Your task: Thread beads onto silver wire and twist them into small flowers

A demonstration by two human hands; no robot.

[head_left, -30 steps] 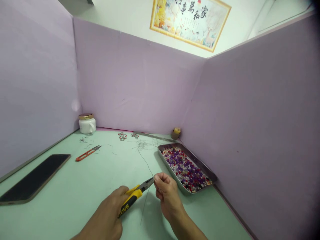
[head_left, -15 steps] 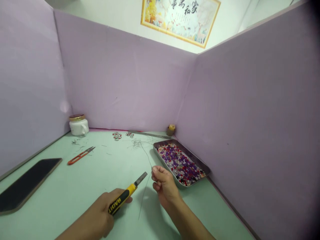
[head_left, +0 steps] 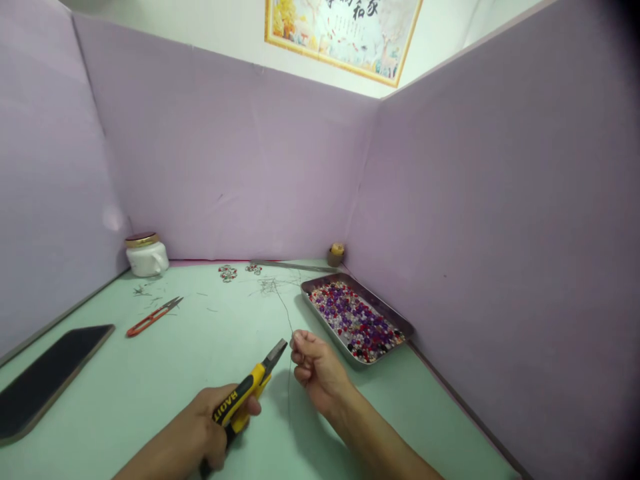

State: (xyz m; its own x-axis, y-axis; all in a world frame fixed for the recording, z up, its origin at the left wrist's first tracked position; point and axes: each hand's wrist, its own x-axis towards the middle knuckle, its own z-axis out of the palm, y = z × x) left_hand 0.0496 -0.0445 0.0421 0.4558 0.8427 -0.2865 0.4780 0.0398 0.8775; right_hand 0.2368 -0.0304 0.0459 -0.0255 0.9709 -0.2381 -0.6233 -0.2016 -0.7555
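One pair of yellow-and-black long-nose pliers was gripped in your left hand, its tip just beside the fingers of your right hand, which pinched a thin wire above the green worktop, left of the metal tray of beads.

Person's L hand & R hand are both showing bare, w/ wrists bare too. R forearm is showing bare as far as view goes, widening twd. elbow end; L forearm is looking likewise, tho a bit blurry. R fingers are looking slim, w/ rounded tips.
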